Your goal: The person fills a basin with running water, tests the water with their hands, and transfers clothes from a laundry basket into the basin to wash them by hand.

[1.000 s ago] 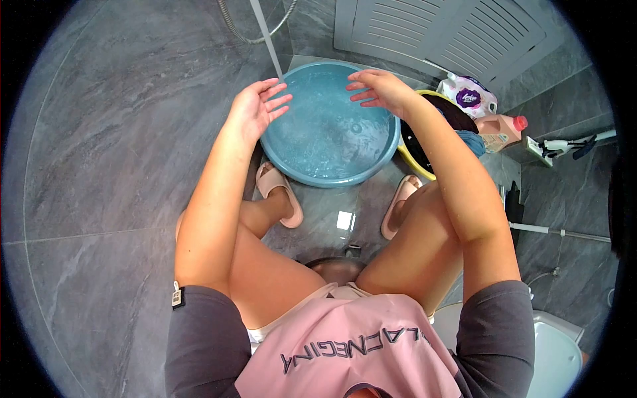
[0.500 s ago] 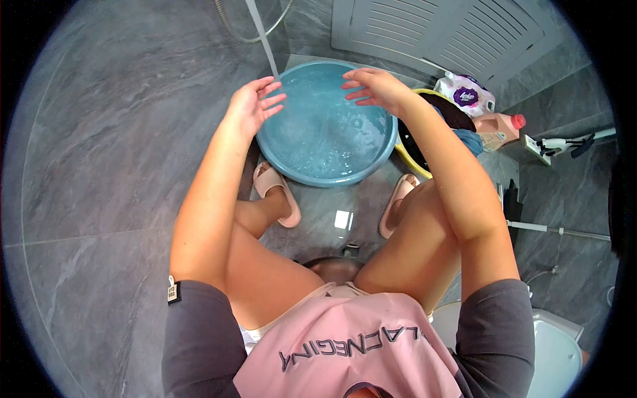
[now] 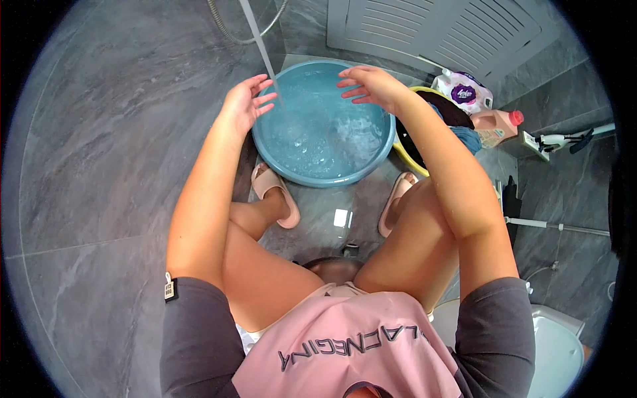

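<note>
A large round blue basin [image 3: 323, 181] holding water sits on the floor between my feet. My left hand [image 3: 248, 103] hovers by its left rim with the fingers spread and nothing in them. Over the basin's right side is my right hand [image 3: 370, 86], its fingers apart and holding nothing. A thin stream of water [image 3: 257, 41] falls into the basin close to my left fingers. Bubbles and ripples [image 3: 332, 139] show on the water surface. Whether anything lies under the water, I cannot tell.
Right of the basin stands a yellow tub [image 3: 406, 156] with dark clothes [image 3: 441, 109]. Behind it are a white and purple pack [image 3: 464, 91] and a pink bottle with a red cap [image 3: 497, 126]. A metal hose [image 3: 232, 38] hangs at the back; a louvred grey panel [image 3: 424, 30] stands behind.
The view has shifted slightly. My hands stay raised and open at the basin. Ripples in the water have changed, and the stream now reaches further into the basin.
</note>
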### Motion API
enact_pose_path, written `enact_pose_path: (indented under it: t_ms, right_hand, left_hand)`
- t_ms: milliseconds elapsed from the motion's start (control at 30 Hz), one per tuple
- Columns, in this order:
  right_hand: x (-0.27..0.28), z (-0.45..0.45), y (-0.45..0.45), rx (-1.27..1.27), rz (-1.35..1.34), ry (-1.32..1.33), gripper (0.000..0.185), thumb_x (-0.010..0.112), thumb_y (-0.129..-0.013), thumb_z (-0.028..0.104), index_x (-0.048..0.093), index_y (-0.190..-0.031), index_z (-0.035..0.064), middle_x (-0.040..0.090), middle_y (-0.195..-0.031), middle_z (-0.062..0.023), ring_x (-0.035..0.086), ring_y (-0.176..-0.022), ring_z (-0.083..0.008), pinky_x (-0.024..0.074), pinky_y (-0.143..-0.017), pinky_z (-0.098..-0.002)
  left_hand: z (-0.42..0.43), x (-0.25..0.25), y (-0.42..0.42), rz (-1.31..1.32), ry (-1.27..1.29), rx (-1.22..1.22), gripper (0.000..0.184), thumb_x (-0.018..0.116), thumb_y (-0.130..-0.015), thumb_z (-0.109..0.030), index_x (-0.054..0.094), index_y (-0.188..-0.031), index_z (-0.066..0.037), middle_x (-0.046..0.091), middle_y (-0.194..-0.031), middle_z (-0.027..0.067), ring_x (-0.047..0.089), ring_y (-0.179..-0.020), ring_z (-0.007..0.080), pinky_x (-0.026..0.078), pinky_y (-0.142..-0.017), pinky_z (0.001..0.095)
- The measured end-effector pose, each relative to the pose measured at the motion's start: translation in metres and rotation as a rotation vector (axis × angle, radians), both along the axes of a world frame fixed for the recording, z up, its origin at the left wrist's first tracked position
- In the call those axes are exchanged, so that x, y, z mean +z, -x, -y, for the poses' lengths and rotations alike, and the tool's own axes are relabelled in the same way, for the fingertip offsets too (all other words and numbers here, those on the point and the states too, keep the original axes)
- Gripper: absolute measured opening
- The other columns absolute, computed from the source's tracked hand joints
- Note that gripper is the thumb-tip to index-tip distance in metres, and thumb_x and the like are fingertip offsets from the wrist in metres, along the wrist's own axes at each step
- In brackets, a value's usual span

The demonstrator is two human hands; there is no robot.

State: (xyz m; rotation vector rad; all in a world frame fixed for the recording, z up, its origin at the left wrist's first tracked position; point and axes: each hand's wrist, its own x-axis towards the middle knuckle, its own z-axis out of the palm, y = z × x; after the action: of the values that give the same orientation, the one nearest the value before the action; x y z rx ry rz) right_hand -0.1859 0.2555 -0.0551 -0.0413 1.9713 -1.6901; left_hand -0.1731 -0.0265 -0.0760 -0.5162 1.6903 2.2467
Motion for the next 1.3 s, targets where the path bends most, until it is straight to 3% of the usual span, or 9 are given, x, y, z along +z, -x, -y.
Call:
enact_pose_path:
  t_ms: [267,333,433,833,1033,1133,1300]
  right_hand:
    - [-0.002,0.005,0.003,-0.003,-0.002,0.007,0.047,0.054,-0.089,0.032,0.049,-0.125,0.002,0.056,-0.122,-0.015,0.058,-0.103,-0.0265,0.044,-0.091,-0.039]
    - [-0.002,0.006,0.003,-0.018,-0.003,-0.004,0.047,0.054,-0.089,0.032,0.05,-0.125,0.0021,0.056,-0.122,-0.0151,0.058,-0.104,-0.0267,0.0439,-0.091,-0.039]
    - [-0.002,0.007,0.003,-0.023,0.003,-0.008,0.047,0.054,-0.089,0.032,0.05,-0.125,0.0023,0.056,-0.122,-0.0151,0.058,-0.104,-0.0267,0.044,-0.091,-0.0389]
    - [-0.001,-0.002,0.002,-0.026,0.001,-0.01,0.046,0.053,-0.089,0.032,0.049,-0.125,0.0025,0.056,-0.122,-0.0152,0.058,-0.104,-0.0271,0.044,-0.092,-0.0395]
    - [-0.001,-0.007,0.002,-0.035,-0.003,-0.003,0.045,0.053,-0.089,0.031,0.05,-0.125,0.0029,0.056,-0.121,-0.0149,0.059,-0.103,-0.0271,0.0439,-0.091,-0.04]
    - [0.001,-0.006,0.001,-0.04,0.009,-0.031,0.041,0.048,-0.093,0.031,0.051,-0.124,0.0057,0.057,-0.121,-0.0117,0.058,-0.102,-0.023,0.0448,-0.09,-0.0359]
    - [-0.002,-0.004,0.003,-0.036,0.011,-0.014,0.043,0.051,-0.091,0.031,0.05,-0.125,0.0042,0.057,-0.121,-0.0134,0.058,-0.103,-0.0248,0.0446,-0.091,-0.0379]
  left_hand:
    - [0.002,-0.002,0.003,-0.018,0.027,-0.007,0.037,0.04,-0.095,-0.023,0.05,-0.126,-0.006,0.057,-0.122,0.0065,0.058,-0.1,0.025,0.046,-0.085,0.0375]
    - [0.003,-0.002,0.002,-0.029,-0.008,-0.034,0.042,0.045,-0.093,-0.027,0.047,-0.129,-0.006,0.052,-0.129,0.0072,0.051,-0.108,0.0267,0.041,-0.093,0.0408]
    - [0.002,-0.001,0.002,-0.006,0.024,-0.01,0.037,0.041,-0.095,-0.025,0.051,-0.127,-0.008,0.055,-0.124,0.0063,0.056,-0.104,0.0254,0.044,-0.088,0.0386]
    - [0.0,-0.002,0.004,0.01,0.051,-0.011,0.037,0.04,-0.094,-0.023,0.05,-0.128,-0.01,0.056,-0.117,0.0069,0.054,-0.105,0.0264,0.043,-0.09,0.0404]
    - [0.002,-0.006,0.005,0.01,0.013,-0.017,0.038,0.047,-0.092,-0.028,0.052,-0.126,-0.009,0.053,-0.122,0.0075,0.051,-0.109,0.0282,0.042,-0.091,0.0416]
    - [0.003,-0.005,0.004,-0.003,0.009,-0.022,0.038,0.048,-0.092,-0.027,0.052,-0.126,-0.009,0.053,-0.122,0.007,0.051,-0.109,0.0281,0.042,-0.091,0.0415]
    - [0.002,-0.006,0.005,0.004,0.01,-0.019,0.039,0.048,-0.092,-0.027,0.052,-0.126,-0.008,0.053,-0.122,0.0078,0.052,-0.109,0.0282,0.042,-0.091,0.0416]
